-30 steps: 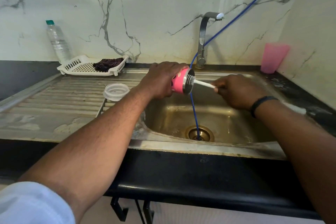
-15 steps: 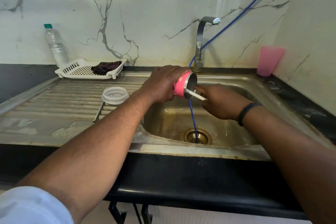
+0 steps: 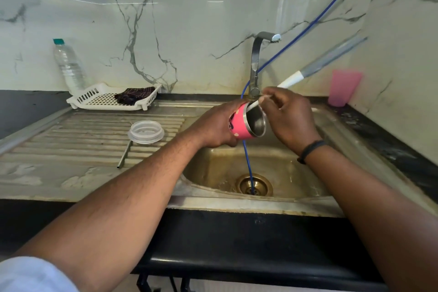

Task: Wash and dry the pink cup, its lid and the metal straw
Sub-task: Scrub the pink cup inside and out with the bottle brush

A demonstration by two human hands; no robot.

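Observation:
My left hand (image 3: 213,125) grips the pink cup (image 3: 241,124) on its side over the sink, its steel mouth facing right. My right hand (image 3: 286,118) holds a long brush (image 3: 292,80) by its white handle. The brush's thin end (image 3: 253,103) dips into the cup's upper rim, and the rest of the handle sticks out up and to the right behind the hand. The clear lid (image 3: 146,131) lies on the drainboard. The metal straw (image 3: 124,156) lies just in front of the lid.
The tap (image 3: 257,61) stands behind the cup, and a blue hose (image 3: 247,163) runs down into the drain (image 3: 253,185). A pink tumbler (image 3: 343,87) stands at the back right. A white basket (image 3: 94,99) with a dark cloth and a water bottle (image 3: 68,64) sit at the back left.
My right hand has risen from beside the cup to its upper rim, and the brush now angles down into it. The cup's mouth has turned more toward me.

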